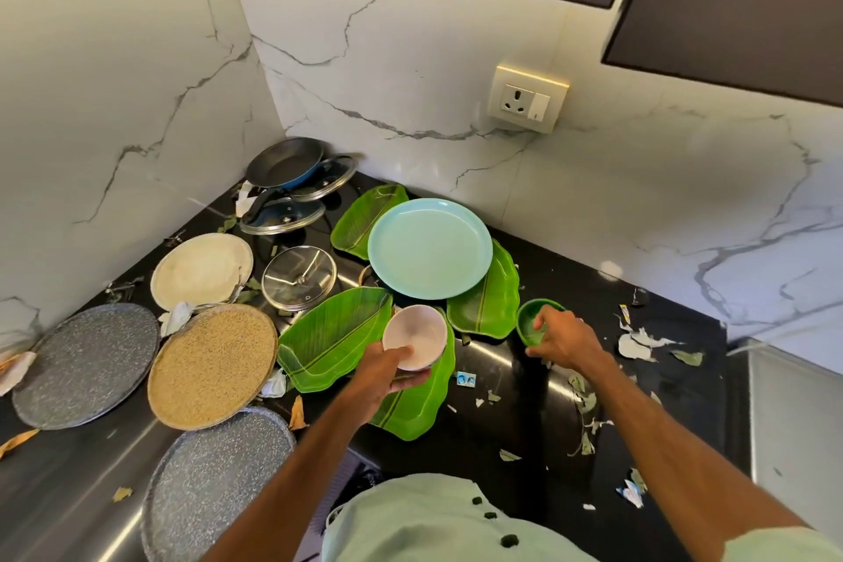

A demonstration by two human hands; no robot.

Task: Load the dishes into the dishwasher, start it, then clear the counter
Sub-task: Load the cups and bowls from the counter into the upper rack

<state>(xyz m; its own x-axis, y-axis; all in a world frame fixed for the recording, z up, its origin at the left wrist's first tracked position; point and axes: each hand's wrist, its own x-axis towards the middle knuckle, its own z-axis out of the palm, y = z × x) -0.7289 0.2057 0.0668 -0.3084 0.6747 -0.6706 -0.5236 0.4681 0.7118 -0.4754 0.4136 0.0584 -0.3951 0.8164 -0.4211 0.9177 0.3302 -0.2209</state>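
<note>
The left hand [383,372] held the pink bowl [415,340], thumb inside its rim. The right hand [565,340] curled over the green bowl [531,322] on the counter [502,424]. The blue plate [429,246] lay just behind both.

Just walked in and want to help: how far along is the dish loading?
Nothing looks done yet; no dishwasher is in view. In hand: the left hand holds a pink bowl, the right hand grips a green bowl. Left: blue plate, leaf plates, glass lids, pan, and scraps across the counter.
</note>
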